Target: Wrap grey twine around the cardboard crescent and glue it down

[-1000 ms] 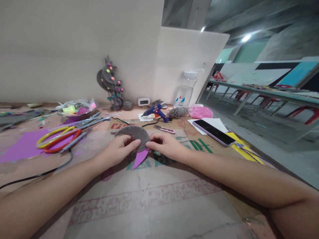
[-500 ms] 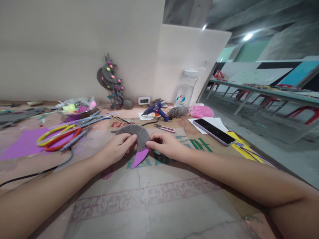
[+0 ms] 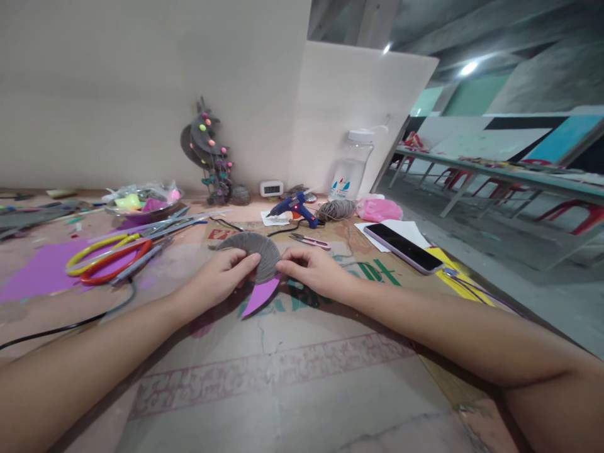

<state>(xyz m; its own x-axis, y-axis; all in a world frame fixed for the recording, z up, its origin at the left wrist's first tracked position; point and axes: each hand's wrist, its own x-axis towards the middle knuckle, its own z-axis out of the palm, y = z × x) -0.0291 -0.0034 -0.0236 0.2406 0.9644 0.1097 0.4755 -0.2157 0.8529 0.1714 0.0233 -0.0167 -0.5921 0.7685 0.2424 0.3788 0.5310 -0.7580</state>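
Between my hands is a purple crescent cutout [image 3: 261, 296], mostly wrapped in grey yarn [image 3: 264, 251], with its bare pointed tip toward me. My left hand [image 3: 231, 272] pinches the wrapped part from the left, thumb on top. At the right edge, where yarn meets bare purple, the thumb and fingertips of my right hand [image 3: 304, 269] are closed together; any strand between them is too fine to make out. Just beyond lie small thread snips [image 3: 310, 241] and a blue glue gun [image 3: 297, 209] on a white paper scrap. A grey yarn ball [image 3: 337, 211] sits behind.
Scissors with yellow and red handles [image 3: 113, 261] lie at left near a bowl of craft bits [image 3: 141, 211]. A decorated grey moon [image 3: 205, 148] stands at the back beside a small clock [image 3: 271, 189]. A water bottle [image 3: 352, 167] and a phone [image 3: 401, 247] are at right.
The crescent has turned slightly, its purple tip swinging a little left and more of its bare part showing. Both hands stay at it, with only small finger movements.
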